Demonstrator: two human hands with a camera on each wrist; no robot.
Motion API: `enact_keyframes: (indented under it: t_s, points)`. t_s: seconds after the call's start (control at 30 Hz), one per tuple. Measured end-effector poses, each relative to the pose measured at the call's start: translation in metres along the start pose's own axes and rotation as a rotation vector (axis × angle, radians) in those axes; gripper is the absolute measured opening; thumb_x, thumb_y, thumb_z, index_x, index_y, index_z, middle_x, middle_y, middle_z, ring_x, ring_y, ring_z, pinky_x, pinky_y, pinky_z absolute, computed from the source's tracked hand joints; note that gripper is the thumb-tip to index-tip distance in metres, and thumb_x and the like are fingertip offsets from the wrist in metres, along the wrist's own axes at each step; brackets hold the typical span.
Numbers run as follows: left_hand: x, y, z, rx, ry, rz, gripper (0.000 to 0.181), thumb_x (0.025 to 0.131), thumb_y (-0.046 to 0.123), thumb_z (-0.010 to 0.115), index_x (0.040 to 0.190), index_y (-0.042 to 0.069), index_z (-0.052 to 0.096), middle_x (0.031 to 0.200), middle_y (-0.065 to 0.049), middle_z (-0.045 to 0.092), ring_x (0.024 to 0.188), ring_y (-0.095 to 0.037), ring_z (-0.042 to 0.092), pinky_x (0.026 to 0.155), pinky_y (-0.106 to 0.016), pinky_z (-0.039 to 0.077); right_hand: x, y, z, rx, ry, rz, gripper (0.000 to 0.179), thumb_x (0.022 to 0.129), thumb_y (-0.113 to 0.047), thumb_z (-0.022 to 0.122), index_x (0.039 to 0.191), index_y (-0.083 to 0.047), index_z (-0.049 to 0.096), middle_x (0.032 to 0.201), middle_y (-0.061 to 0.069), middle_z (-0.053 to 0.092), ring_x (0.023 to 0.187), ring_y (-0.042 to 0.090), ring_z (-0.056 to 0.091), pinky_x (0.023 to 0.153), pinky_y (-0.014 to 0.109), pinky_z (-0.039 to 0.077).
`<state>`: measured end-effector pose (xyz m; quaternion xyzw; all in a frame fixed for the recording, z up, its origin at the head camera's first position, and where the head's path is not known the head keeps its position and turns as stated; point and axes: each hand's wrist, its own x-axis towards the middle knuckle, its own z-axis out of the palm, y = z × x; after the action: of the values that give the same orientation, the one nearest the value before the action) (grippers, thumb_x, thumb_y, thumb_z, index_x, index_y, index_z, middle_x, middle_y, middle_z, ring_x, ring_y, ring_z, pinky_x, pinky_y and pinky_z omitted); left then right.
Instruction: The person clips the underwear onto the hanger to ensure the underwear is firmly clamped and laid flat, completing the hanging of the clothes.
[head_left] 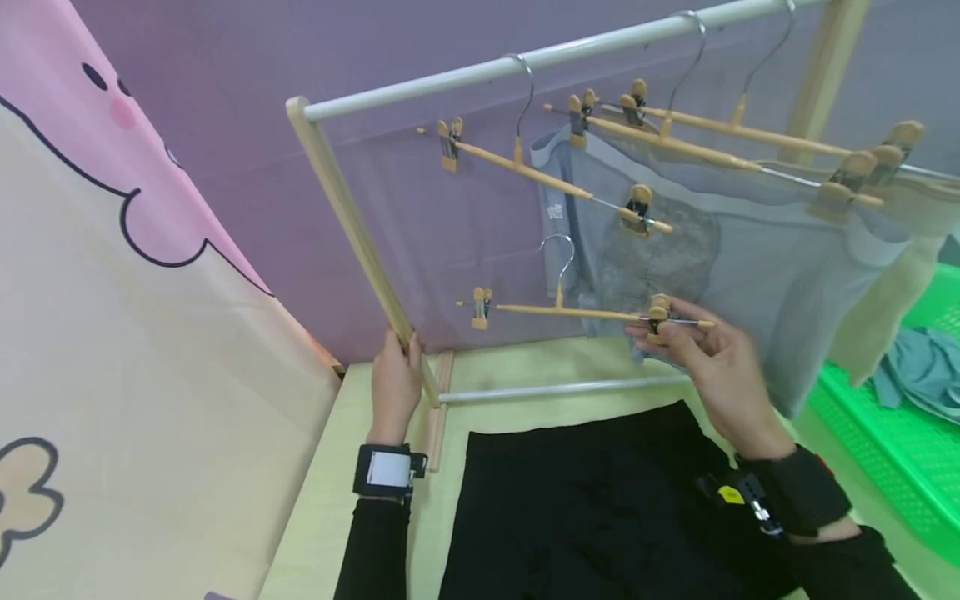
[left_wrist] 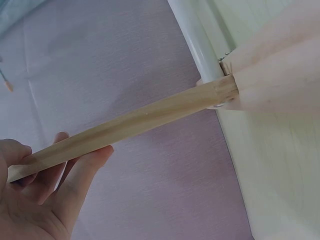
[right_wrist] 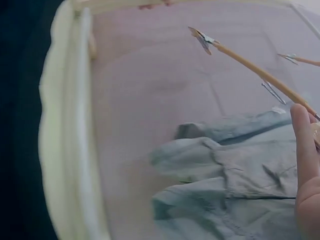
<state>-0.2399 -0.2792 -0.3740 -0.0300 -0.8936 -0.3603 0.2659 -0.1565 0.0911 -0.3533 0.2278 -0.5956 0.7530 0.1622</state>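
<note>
pinching a slim, metal-hooked hanger [head_left: 558, 311] at one clip [head_left: 659, 307] between thumb and fingers, the right hand [head_left: 726, 371] holds it; the left hand [head_left: 395, 385] grips a flat-sided wooden post [head_left: 345, 204].

The head view's right edge cut off the green basket [head_left: 892, 460], its bottom edge the black cloth [head_left: 585, 500]. The white print [head_left: 555, 212] on the grey garment [head_left: 757, 258] was too small to read, and the right hand [head_left: 723, 367] covered part of that garment. In the right wrist view, the garment was blurred and the edge cropped the hand and the hanger [right_wrist: 257, 73]. In the left wrist view, the wooden post [left_wrist: 135, 122] hid parts of the left hand [left_wrist: 37, 210].
</note>
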Motion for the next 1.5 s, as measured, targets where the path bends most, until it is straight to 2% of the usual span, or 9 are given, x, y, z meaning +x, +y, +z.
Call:
enact_keyframes:
  t_s: [0.2, 0.53, 0.9, 1.1, 1.33, 1.5]
  points:
    - [0.002, 0.000, 0.001, 0.002, 0.004, -0.004, 0.024, 0.106, 0.023, 0.047, 0.117, 0.002, 0.053, 0.093, -0.017, 0.070, 0.073, -0.032, 0.065, 0.058, -0.043, 0.051, -0.005, 0.013, -0.002, -0.038, -0.074, 0.019, 0.043, 0.103, 0.002, 0.047, 0.144, 0.010, 0.040, 0.113, 0.007, 0.074, 0.099, 0.019, 0.072, 0.091, 0.030, 0.053]
    - [0.002, -0.001, 0.002, 0.004, 0.010, -0.010, 0.021, 0.105, 0.021, 0.049, 0.115, 0.002, 0.054, 0.091, -0.017, 0.069, 0.072, -0.032, 0.064, 0.058, -0.045, 0.050, -0.008, 0.020, -0.006, -0.093, -0.092, 0.111, 0.044, 0.104, -0.005, 0.048, 0.146, 0.006, 0.039, 0.110, 0.005, 0.075, 0.099, 0.017, 0.072, 0.095, 0.025, 0.051]
    - [0.001, -0.001, 0.001, -0.001, 0.010, -0.009, 0.026, 0.106, 0.025, 0.047, 0.116, 0.002, 0.054, 0.092, -0.017, 0.070, 0.073, -0.032, 0.064, 0.059, -0.044, 0.050, -0.008, 0.034, -0.017, 0.010, -0.147, 0.369, 0.047, 0.106, -0.017, 0.049, 0.146, 0.004, 0.035, 0.126, 0.011, 0.067, 0.112, 0.015, 0.067, 0.097, 0.029, 0.051]
    - [0.002, -0.001, 0.001, -0.008, -0.003, -0.009, 0.027, 0.106, 0.025, 0.046, 0.118, 0.003, 0.054, 0.094, -0.016, 0.070, 0.074, -0.032, 0.065, 0.060, -0.045, 0.051, -0.016, 0.048, -0.029, 0.072, -0.176, 0.521, 0.058, 0.106, -0.021, 0.047, 0.151, 0.006, 0.023, 0.126, 0.003, 0.065, 0.116, 0.013, 0.065, 0.101, 0.028, 0.048]
    - [0.003, -0.001, 0.000, -0.005, -0.001, -0.013, 0.026, 0.106, 0.025, 0.046, 0.118, 0.003, 0.054, 0.094, -0.016, 0.070, 0.073, -0.032, 0.065, 0.059, -0.045, 0.050, -0.022, 0.066, -0.038, 0.132, -0.194, 0.638, 0.043, 0.105, -0.018, 0.049, 0.141, 0.004, 0.040, 0.124, 0.003, 0.066, 0.115, 0.015, 0.065, 0.101, 0.031, 0.048]
    - [0.003, -0.002, 0.000, -0.012, -0.006, -0.023, 0.024, 0.106, 0.023, 0.048, 0.117, 0.002, 0.055, 0.094, -0.016, 0.071, 0.073, -0.032, 0.064, 0.058, -0.044, 0.049, -0.025, 0.074, -0.040, 0.080, -0.179, 0.680, 0.045, 0.105, -0.020, 0.051, 0.138, 0.009, 0.043, 0.119, 0.002, 0.068, 0.112, 0.014, 0.067, 0.099, 0.031, 0.049]
